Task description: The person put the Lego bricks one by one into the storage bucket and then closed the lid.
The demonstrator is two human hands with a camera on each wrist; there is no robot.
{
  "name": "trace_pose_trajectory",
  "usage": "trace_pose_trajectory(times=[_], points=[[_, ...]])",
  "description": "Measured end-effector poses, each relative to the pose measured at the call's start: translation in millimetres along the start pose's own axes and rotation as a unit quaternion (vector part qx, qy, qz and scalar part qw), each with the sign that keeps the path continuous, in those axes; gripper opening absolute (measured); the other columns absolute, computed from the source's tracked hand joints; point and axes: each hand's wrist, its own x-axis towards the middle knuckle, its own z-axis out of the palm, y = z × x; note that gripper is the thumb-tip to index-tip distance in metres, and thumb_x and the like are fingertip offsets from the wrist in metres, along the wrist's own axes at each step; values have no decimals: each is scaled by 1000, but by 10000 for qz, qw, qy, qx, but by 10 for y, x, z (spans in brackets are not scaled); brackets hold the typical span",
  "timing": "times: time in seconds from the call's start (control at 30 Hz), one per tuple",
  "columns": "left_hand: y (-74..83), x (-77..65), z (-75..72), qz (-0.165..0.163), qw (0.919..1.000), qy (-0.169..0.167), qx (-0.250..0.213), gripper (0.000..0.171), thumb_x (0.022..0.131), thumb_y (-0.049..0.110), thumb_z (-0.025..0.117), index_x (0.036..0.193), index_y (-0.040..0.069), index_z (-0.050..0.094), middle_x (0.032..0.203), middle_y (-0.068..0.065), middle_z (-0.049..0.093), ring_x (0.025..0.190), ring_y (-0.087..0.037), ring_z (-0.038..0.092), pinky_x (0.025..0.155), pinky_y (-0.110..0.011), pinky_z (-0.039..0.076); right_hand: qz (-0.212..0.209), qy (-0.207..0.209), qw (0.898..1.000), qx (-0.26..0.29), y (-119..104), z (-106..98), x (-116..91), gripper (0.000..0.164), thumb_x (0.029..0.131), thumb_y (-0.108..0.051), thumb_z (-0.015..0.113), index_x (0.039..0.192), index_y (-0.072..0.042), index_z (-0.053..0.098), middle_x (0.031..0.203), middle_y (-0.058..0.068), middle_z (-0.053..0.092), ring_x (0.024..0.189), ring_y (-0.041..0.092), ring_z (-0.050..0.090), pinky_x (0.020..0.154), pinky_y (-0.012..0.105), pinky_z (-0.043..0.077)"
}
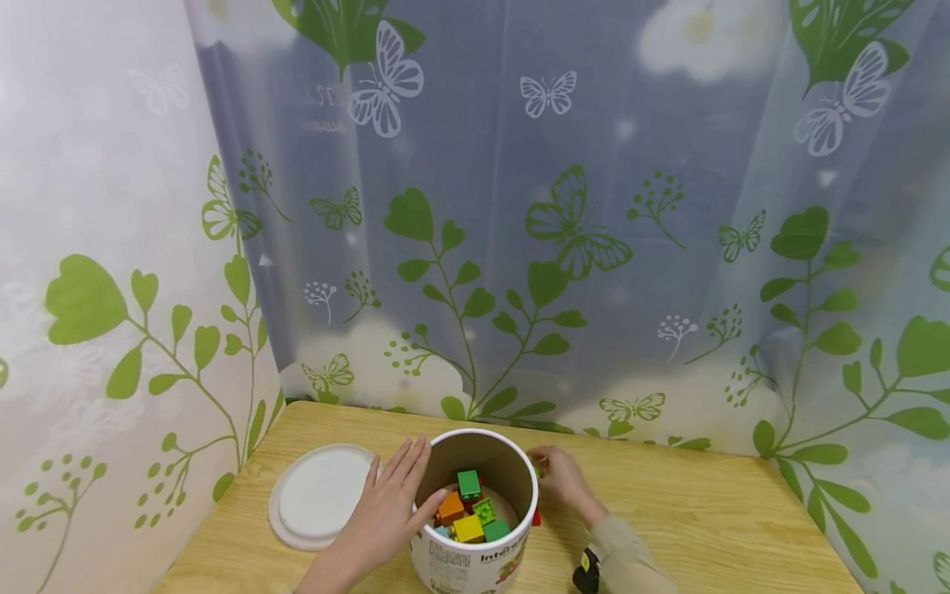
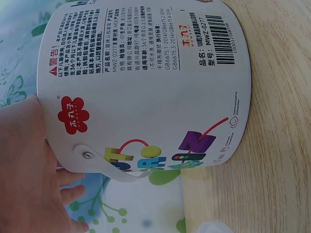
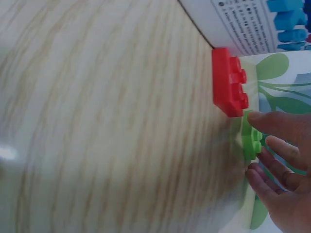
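Observation:
A white printed bucket [image 1: 449, 569] stands on the table with several toy bricks inside; among them are a yellow brick [image 1: 467, 529] and an orange brick [image 1: 449, 508]. My left hand [image 1: 386, 505] rests against the bucket's left side at the rim, its fingers fairly straight. Its thumb lies by the rim. Beyond the bucket's right side, my right hand [image 1: 562, 482] pinches a light green brick [image 3: 250, 138] between thumb and fingers, low over the tabletop. Beside that brick, a red brick [image 3: 225, 83] sits close to the bucket.
A round white lid [image 1: 321, 493] lies flat on the wooden table [image 1: 712, 511] left of the bucket. Patterned curtains [image 1: 475, 247] hang behind the table and along its left. A small black object [image 1: 585, 572] shows by my right forearm.

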Motion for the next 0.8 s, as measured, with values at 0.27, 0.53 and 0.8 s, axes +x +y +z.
trace_pose_trajectory(times=[0.27,0.53,0.8], points=[[6,-5,-7,17,10000,24,20,78,103,60,42,159,7,33,165,-11,29,153,-31,23,117,-69,12,-44,49,9995,-319,-17,28,-10,31,69,-1,85,99,-1,77,86,6,70,79,22,62,72,35,52],[7,-4,-8,34,10000,42,45,78,103,60,42,159,6,34,165,-12,30,153,-31,24,117,-69,14,89,235,9996,-146,-67,-22,-60,32,70,2,83,101,-1,79,85,8,68,74,19,59,65,27,48],[-1,2,-9,-19,10000,-72,-45,78,104,59,42,160,7,31,166,-11,27,154,-31,21,118,-69,11,50,292,9995,-144,-154,-226,-75,36,72,6,82,107,2,77,94,9,72,75,20,61,65,27,48]])
